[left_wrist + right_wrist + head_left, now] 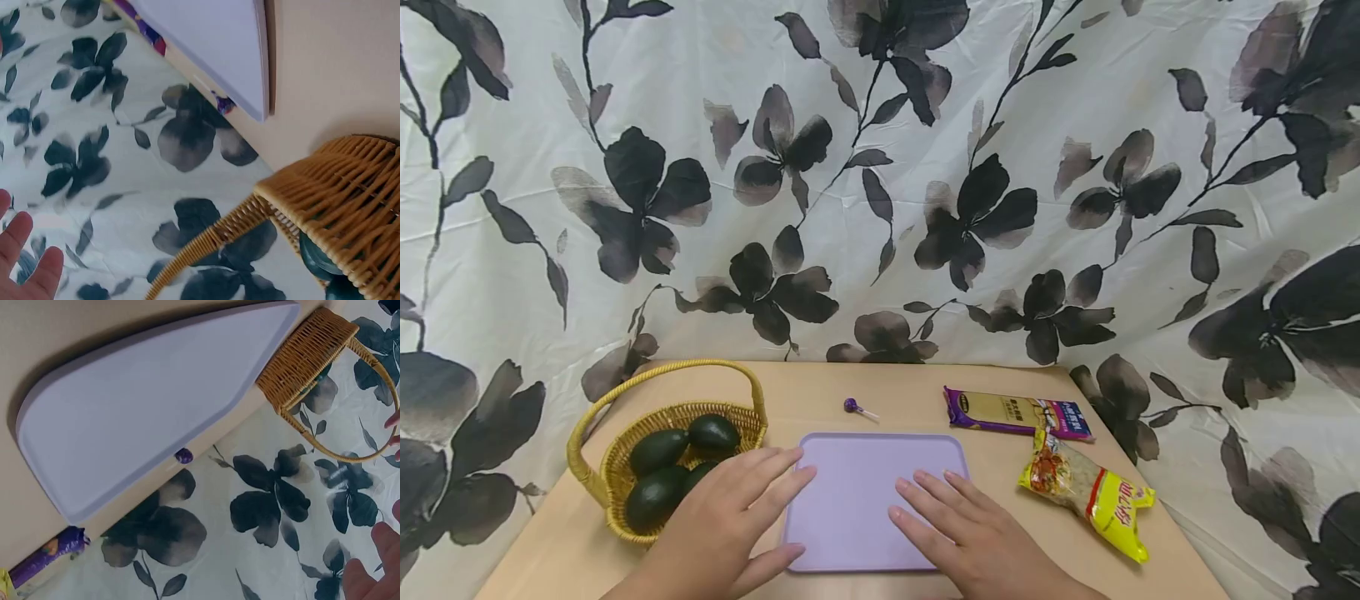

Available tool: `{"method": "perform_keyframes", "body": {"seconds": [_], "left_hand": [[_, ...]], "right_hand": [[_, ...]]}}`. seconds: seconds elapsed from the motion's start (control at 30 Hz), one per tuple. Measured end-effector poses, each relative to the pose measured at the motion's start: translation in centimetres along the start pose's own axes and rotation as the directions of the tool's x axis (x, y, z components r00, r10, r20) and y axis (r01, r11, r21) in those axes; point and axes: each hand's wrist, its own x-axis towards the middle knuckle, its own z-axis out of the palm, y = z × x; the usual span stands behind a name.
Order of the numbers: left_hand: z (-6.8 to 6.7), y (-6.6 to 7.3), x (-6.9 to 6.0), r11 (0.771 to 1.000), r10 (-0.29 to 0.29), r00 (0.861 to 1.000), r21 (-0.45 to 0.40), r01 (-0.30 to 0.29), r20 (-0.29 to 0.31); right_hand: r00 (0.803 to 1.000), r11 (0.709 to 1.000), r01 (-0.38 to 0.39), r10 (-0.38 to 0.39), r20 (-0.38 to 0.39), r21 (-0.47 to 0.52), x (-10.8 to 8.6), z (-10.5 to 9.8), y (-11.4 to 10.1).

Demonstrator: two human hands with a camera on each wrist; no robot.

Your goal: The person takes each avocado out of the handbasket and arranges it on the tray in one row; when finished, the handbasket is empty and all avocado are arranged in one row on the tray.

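Note:
In the head view my left hand (737,517) hovers between the basket and the tray, fingers extended and nothing in its grasp. My right hand (966,533) is held over the tray's right part, its fingers spread and holding nothing. A lilac tray (872,500) lies between them on the table. At the left stands a wicker basket (613,467) with a tall handle. Several dark green avocados (658,452) sit inside it; the left hand partly covers them. In the left wrist view the basket (356,194) shows at the right, a few fingertips (44,275) at lower left.
Behind the tray lies a purple lollipop (852,406) with a white stick. A purple-and-gold packet (1015,412) rests at the back right, with a yellow snack bag (1086,496) in front of it. A floral curtain (880,183) hangs behind the wooden table (820,383).

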Motion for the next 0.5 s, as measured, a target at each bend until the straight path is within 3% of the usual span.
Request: {"method": "perform_keyframes", "body": {"seconds": [0.1,0.27,0.5], "left_hand": [[-0.2,-0.5,-0.3,0.999,-0.045,0.998,-0.030,0.044,-0.047],[-0.3,-0.9,-0.9,0.993,-0.109,0.987,-0.059,0.103,-0.122],[-0.4,-1.2,-1.5,0.977,-0.197,0.962,-0.123,0.176,-0.191]], "right_hand": [[1.000,0.999,0.000,0.000,-0.003,0.032,0.2,0.1,-0.1],[0.996,0.992,-0.001,0.013,-0.087,0.126,0.8,0.5,-0.4],[0.997,0.985,-0.009,0.022,-0.076,0.174,1.7,1.2,-0.7]]}}
